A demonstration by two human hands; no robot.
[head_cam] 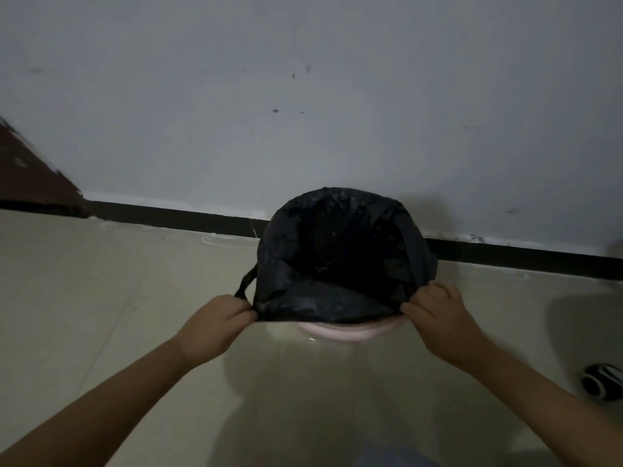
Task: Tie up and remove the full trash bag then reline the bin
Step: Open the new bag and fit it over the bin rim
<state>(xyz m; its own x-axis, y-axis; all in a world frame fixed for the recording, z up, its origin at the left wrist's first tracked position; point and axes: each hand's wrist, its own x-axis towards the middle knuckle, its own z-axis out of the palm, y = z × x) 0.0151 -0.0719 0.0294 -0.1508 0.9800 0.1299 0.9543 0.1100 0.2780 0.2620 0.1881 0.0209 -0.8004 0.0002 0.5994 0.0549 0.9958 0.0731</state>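
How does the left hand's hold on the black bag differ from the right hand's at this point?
The left hand pinches the near-left edge of the black plastic trash bag, right where a thin handle loop hangs free; no loop shows by the right hand. The right hand pinches the near-right edge, slightly higher in the picture. Both close on the bag's rim, stretching it over the round pink bin.

no readable text, label, brand or number shows anywhere.
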